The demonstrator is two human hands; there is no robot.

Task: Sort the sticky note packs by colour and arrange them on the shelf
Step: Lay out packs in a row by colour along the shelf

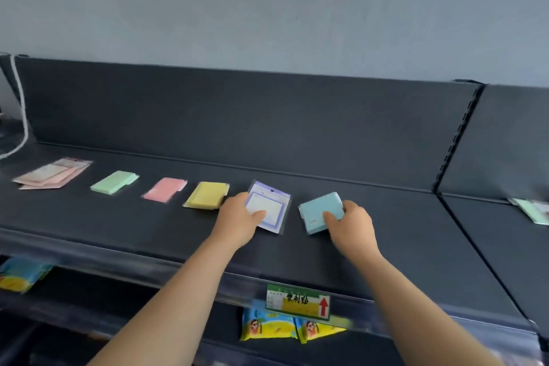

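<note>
The left hand [237,218] pinches a flat purple pack [269,206] lying on the dark shelf [386,217], thumb on top. The pack is square, in shiny clear wrap, and the print along its top is too blurry to read. Just right of the purple pack, the right hand [350,226] grips a thick blue pack [319,211], thumb on top. Left of the purple pack lie a yellow pack [206,194], a pink pack [165,189], a green pack [114,182] and pale pink packs [52,174] in a row. Below the purple pack, a green and yellow tag [298,301] reads 便利贴 beside a red arrow pointing up.
</note>
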